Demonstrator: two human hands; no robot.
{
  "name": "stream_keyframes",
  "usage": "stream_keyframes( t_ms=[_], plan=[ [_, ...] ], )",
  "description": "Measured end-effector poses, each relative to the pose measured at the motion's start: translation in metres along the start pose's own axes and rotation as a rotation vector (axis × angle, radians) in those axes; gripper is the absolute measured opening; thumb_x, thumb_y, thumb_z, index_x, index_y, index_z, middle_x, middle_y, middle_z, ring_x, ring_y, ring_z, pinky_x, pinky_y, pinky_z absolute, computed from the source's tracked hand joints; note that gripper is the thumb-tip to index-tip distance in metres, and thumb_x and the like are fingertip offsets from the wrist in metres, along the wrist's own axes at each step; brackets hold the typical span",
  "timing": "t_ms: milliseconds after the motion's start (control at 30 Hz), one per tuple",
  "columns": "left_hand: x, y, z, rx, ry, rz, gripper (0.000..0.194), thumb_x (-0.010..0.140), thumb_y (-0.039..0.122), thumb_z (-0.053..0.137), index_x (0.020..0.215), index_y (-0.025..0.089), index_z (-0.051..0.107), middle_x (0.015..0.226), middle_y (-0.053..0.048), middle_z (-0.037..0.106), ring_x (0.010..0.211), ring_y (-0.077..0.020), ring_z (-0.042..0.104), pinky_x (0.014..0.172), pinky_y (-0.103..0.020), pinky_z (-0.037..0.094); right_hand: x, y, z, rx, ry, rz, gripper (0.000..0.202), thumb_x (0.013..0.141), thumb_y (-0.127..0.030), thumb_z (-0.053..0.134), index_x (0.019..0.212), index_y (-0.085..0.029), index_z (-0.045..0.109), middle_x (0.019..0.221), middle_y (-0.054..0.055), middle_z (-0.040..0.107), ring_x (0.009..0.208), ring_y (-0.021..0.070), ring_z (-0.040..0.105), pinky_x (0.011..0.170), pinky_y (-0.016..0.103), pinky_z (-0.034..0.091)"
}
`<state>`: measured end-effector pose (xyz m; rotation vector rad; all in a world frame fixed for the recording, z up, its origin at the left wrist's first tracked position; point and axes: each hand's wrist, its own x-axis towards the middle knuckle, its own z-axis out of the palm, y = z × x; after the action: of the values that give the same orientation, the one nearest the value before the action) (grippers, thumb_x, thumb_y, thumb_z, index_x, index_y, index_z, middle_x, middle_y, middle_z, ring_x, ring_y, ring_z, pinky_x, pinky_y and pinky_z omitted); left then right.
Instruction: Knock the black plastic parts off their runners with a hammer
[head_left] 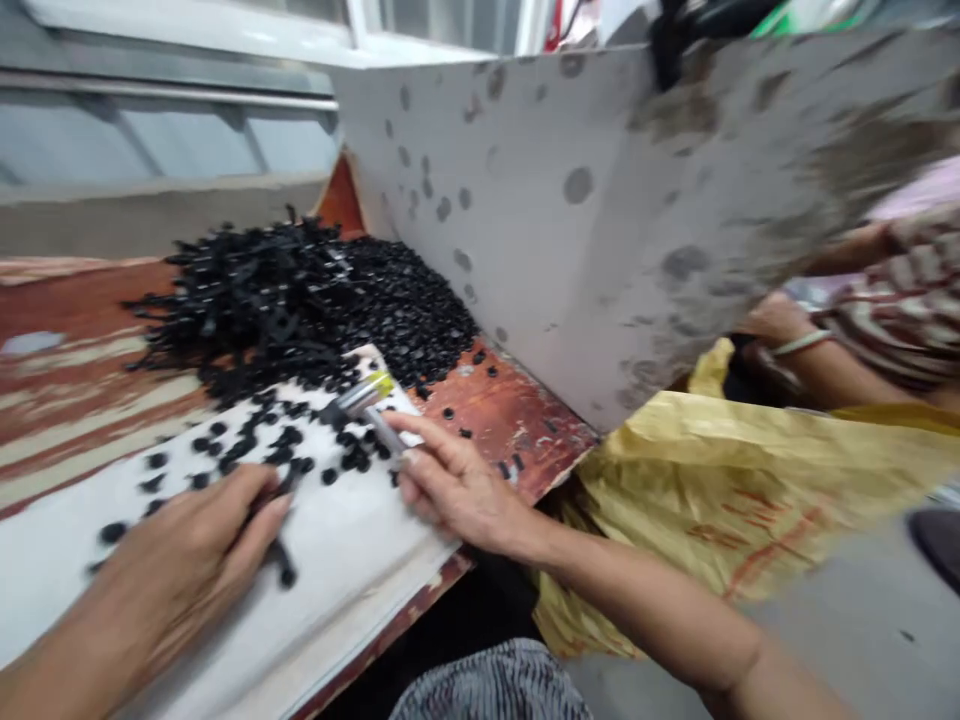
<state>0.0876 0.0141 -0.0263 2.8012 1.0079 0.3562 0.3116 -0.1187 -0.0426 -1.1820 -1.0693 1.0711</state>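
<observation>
My left hand [202, 550] is closed in a pinch on a black molded piece [283, 560] with a round tip, partly hidden by the fingers. In my right hand [461, 480] is a small silvery metal tool [386, 432] with a yellow patch near its far end; its exact kind is blurred. The tool is over the white sheet [360, 550], where several loose small black pieces [349, 455] lie between and around my hands.
Behind the sheet rise a heap of branched black pieces [247, 290] and a pile of small black pieces [405, 300]. A spotted grey board [525, 220] stands upright along the red table [517, 410]. A yellow sack [697, 490] hangs at the right, near another person's arm [817, 350].
</observation>
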Motion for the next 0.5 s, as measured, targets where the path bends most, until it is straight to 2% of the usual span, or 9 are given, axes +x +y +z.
stream_keyframes(
  t_ms=[33, 67, 133, 267, 500],
  plan=[
    [0.001, 0.009, -0.005, 0.014, -0.042, -0.061, 0.017, 0.093, 0.033, 0.042, 0.086, 0.024, 0.055, 0.065, 0.001, 0.060, 0.056, -0.0191, 0.057, 0.059, -0.031, 0.039, -0.001, 0.001, 0.000, 0.033, -0.003, 0.009, 0.044, 0.098, -0.021, 0.044, 0.142, -0.023, 0.047, 0.066, -0.007, 0.050, 0.044, 0.0068, 0.035, 0.039, 0.018, 0.028],
    [0.002, 0.016, -0.010, -0.003, -0.099, -0.067, 0.019, 0.092, 0.033, 0.042, 0.086, 0.023, 0.056, 0.069, -0.001, 0.063, 0.058, -0.0192, 0.058, 0.060, -0.031, 0.040, -0.002, 0.002, 0.001, 0.069, -0.008, 0.019, 0.045, 0.099, -0.023, 0.044, 0.144, -0.022, 0.044, 0.067, -0.007, 0.049, 0.044, 0.0065, 0.034, 0.038, 0.018, 0.028],
    [0.005, 0.025, -0.015, -0.061, -0.128, -0.060, 0.025, 0.092, 0.036, 0.041, 0.086, 0.021, 0.059, 0.068, -0.002, 0.061, 0.060, -0.0187, 0.058, 0.060, -0.031, 0.040, -0.004, 0.003, 0.001, 0.142, -0.025, 0.045, 0.047, 0.099, -0.028, 0.045, 0.145, -0.022, 0.041, 0.068, -0.008, 0.048, 0.044, 0.0057, 0.031, 0.036, 0.017, 0.026],
    [0.005, 0.031, -0.019, -0.215, -0.124, -0.127, 0.023, 0.090, 0.030, 0.041, 0.084, 0.019, 0.060, 0.065, 0.001, 0.056, 0.056, -0.0134, 0.049, 0.057, -0.028, 0.036, -0.004, -0.002, 0.003, 0.233, 0.054, 0.174, 0.052, 0.093, -0.037, 0.057, 0.142, -0.024, 0.043, 0.067, -0.009, 0.051, 0.043, 0.0051, 0.034, 0.035, 0.015, 0.030],
    [0.004, 0.039, -0.018, -0.383, -0.108, -0.158, 0.019, 0.090, 0.027, 0.043, 0.085, 0.018, 0.059, 0.065, 0.003, 0.050, 0.058, -0.0109, 0.043, 0.057, -0.026, 0.033, -0.004, -0.002, 0.005, 0.255, 0.075, 0.186, 0.057, 0.088, -0.042, 0.066, 0.139, -0.026, 0.047, 0.064, -0.009, 0.053, 0.043, 0.0048, 0.035, 0.033, 0.014, 0.033]
  ],
)
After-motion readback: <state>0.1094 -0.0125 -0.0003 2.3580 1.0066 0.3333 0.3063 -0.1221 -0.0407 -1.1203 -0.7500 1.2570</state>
